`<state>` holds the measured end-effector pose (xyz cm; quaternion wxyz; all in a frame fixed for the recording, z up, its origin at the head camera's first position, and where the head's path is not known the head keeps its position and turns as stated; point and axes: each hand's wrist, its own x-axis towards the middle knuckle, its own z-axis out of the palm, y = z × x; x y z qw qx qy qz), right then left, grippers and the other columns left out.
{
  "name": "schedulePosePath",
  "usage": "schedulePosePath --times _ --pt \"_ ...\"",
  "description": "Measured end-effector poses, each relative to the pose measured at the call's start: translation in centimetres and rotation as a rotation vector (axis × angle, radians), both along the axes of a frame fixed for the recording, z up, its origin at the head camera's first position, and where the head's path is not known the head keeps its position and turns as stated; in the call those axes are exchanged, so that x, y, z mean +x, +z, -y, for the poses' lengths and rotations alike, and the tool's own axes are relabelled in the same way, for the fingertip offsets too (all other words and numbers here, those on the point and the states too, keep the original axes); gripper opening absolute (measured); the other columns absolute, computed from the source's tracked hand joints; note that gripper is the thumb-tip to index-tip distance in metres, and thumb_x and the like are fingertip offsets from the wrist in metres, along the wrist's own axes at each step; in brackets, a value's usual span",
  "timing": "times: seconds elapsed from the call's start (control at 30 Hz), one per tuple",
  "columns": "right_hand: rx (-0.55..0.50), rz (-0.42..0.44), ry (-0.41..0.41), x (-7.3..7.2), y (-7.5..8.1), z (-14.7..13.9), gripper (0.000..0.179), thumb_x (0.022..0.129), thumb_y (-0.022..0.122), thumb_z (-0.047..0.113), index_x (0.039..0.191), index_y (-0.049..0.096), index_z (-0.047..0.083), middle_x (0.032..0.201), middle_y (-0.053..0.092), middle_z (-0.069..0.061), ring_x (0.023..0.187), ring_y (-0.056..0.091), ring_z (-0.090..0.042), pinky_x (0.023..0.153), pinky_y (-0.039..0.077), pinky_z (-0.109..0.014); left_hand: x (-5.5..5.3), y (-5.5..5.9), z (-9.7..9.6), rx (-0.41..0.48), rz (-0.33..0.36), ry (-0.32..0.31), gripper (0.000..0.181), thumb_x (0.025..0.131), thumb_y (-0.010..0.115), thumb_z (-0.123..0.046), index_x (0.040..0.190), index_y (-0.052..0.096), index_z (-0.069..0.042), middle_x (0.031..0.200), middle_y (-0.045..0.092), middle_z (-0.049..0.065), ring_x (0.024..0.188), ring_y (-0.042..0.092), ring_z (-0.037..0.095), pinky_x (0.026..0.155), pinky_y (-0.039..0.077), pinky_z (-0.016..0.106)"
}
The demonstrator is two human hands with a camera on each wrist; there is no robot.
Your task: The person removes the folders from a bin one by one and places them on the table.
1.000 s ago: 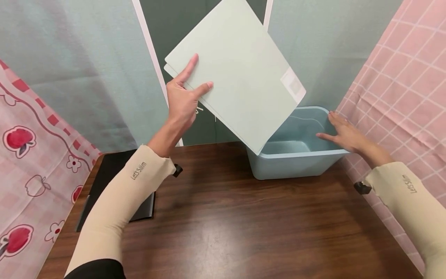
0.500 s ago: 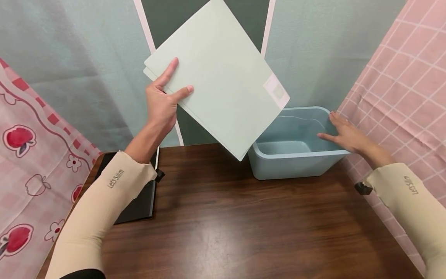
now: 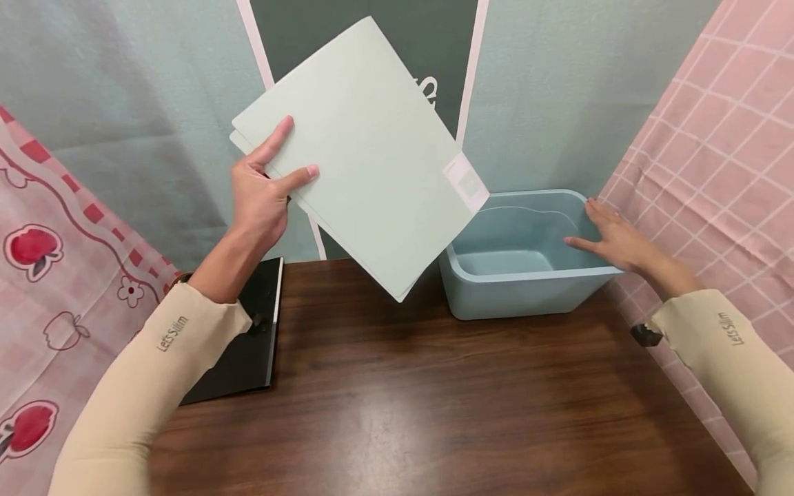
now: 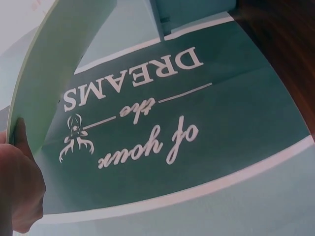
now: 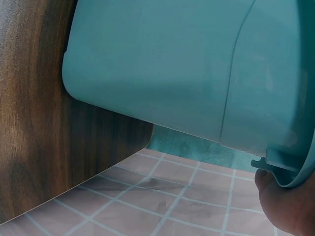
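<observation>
In the head view my left hand (image 3: 260, 193) grips a pale green folder (image 3: 366, 145) by its left edge, thumb and a finger on the near face. The folder hangs tilted above the table, a pale label near its right corner. The left wrist view shows the folder (image 4: 49, 73) edge-on; most of the fingers are behind it. My right hand (image 3: 620, 234) holds the right rim of a light blue plastic bin (image 3: 521, 293), thumb over the inside. In the right wrist view, part of the right hand (image 5: 288, 206) lies against the rim's underside.
A flat black folder (image 3: 248, 358) with a light edge lies on the brown wooden table (image 3: 422, 399) at left, partly under my left arm. Pink checked cloth (image 3: 713, 172) borders the right side, apple-patterned cloth (image 3: 68, 310) the left. A lettered curtain (image 4: 197, 142) hangs behind.
My left hand has moved left and slightly down with the pale green folder, away from over the bin. The right hand and the bin have stayed in place.
</observation>
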<state>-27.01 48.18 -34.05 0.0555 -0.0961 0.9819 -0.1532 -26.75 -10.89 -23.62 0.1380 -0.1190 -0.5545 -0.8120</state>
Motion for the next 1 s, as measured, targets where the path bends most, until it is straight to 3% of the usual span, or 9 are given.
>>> schedulePosePath --times 0.33,1.0 --pt "-0.002 -0.015 0.007 -0.1 -0.2 -0.1 0.106 0.105 0.061 0.051 0.163 -0.001 -0.012 0.171 -0.008 -0.033 0.159 -0.006 -0.05 0.127 -0.001 -0.064 0.3 -0.4 2.3 0.019 0.057 -0.069 0.078 0.08 0.07 0.031 0.148 0.063 -0.008 0.159 0.052 0.009 0.137 0.057 0.027 0.089 0.061 0.028" --pt "0.016 -0.006 0.005 -0.2 -0.1 -0.1 0.107 0.105 0.06 0.054 0.163 -0.001 -0.012 0.171 -0.007 -0.034 0.159 -0.004 -0.051 0.127 0.001 -0.065 0.1 -2.0 6.8 -0.021 0.103 -0.134 0.079 0.081 0.069 0.032 0.149 0.061 -0.008 0.164 0.042 0.015 0.137 0.056 0.026 0.087 0.062 0.029"
